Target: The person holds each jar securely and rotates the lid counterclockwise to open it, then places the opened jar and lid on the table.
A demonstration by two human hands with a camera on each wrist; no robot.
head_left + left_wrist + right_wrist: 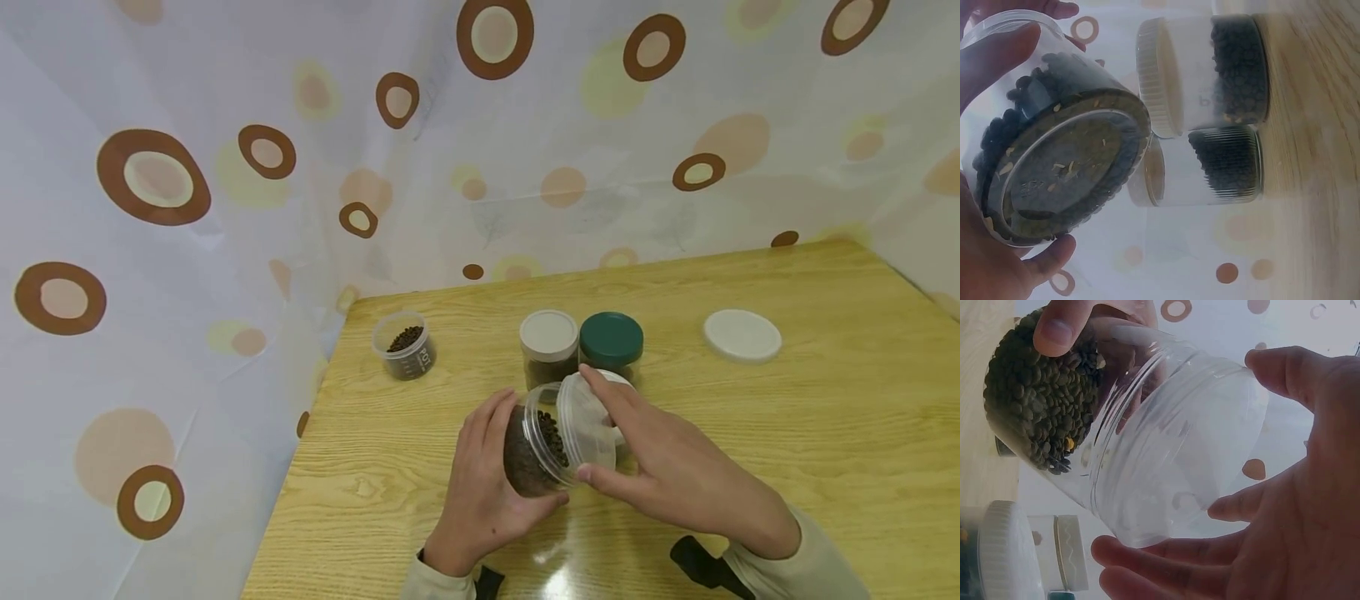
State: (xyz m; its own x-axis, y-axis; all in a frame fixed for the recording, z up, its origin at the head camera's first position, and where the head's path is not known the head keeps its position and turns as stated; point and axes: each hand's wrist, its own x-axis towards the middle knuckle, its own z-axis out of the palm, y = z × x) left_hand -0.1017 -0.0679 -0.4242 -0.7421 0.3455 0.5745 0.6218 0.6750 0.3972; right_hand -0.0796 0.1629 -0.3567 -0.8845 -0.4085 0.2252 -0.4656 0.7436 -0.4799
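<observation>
My left hand grips a clear jar of dark beans, tilted so its mouth faces right. In the right wrist view the beans lie toward the base of the jar. My right hand holds a clear plastic cup between thumb and fingers, right at the jar's mouth. No beans show inside the cup. Just behind stand a white-lidded jar and a green-lidded jar, both partly hidden by the hands and the held jar.
A small clear pot with dark beans in it stands at the back left of the wooden table. A loose white lid lies toward the back right. A patterned sheet rises behind the table and along its left side.
</observation>
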